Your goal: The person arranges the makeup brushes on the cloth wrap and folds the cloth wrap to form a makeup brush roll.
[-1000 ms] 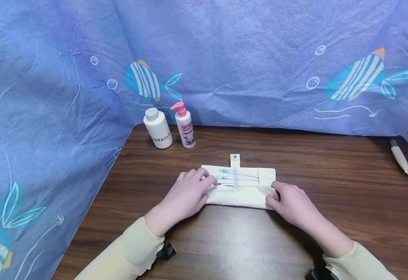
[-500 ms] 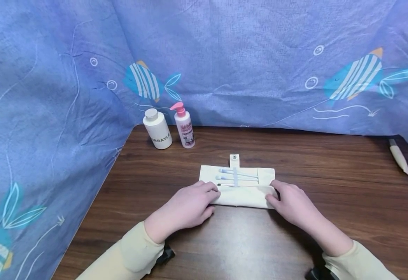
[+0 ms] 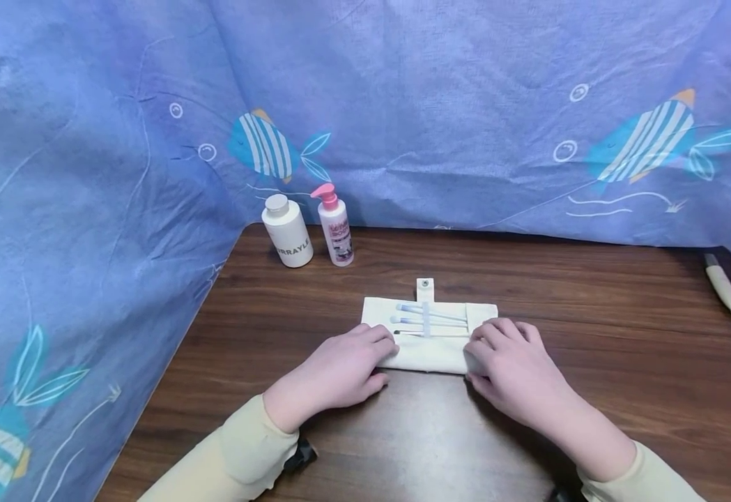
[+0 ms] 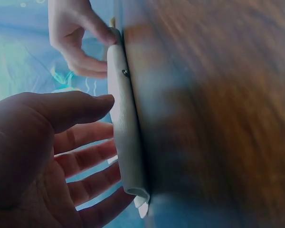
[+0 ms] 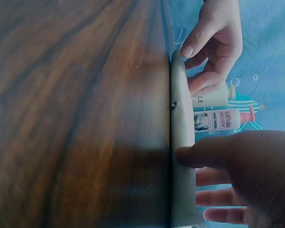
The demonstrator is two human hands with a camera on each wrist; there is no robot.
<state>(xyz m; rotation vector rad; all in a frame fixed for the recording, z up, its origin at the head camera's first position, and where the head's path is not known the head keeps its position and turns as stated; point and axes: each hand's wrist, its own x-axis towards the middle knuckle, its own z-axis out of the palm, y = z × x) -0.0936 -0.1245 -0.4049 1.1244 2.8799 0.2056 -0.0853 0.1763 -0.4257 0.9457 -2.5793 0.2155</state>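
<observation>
A white fabric brush roll (image 3: 431,355) lies on the table, its near part folded up and a snap tab (image 3: 424,284) pointing away. Several slim makeup brushes (image 3: 431,315) sit under a translucent strap on its unfolded part. My left hand (image 3: 334,369) rests its fingers on the left end of the fold; in the left wrist view its thumb (image 4: 92,105) is on the near side. My right hand (image 3: 522,366) lies over the right end, fingers on top. In the right wrist view its thumb (image 5: 199,153) touches the near face of the fold.
A white bottle (image 3: 288,233) and a pink-topped pump bottle (image 3: 336,233) stand at the back left of the wooden table (image 3: 622,293). A pale pointed object with a dark end (image 3: 722,287) lies at the far right. A blue fish-print cloth (image 3: 440,111) hangs behind.
My left hand has drawn slightly nearer and now lies on the fold. My right hand has moved left from the roll's right corner, and its fingers now rest over the fold.
</observation>
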